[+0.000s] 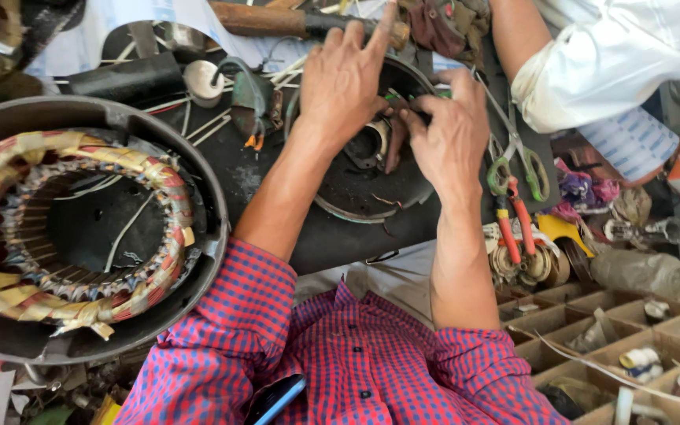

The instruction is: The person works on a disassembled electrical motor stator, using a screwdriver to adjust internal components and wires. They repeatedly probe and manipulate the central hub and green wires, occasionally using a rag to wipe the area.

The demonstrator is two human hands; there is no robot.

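I am working over a round dark motor end cover (356,185) lying flat on the black surface (261,169), and both my hands are meeting at its top rim, at about one o'clock from the bearing hole (367,145) in its middle. My left hand (344,83) is coming in from eleven o'clock, fingers spread, forefinger pointing away from me and thumb bent down to the rim. My right hand (450,134) is coming in from three o'clock, its grip pinching a small green-and-dark piece (397,101) against the cover (I cannot tell just what the piece is). Both hands are touching at that spot, the right one nearer the piece. Counting: one cover, one wound stator (72,228) in its housing at nine o'clock, well apart; one pair of green-handled scissors (517,153) at three o'clock, long axis running twelve to six; one pair of red-handled pliers (513,228) just below them; another person's arm in a white sleeve (600,59) at two o'clock.
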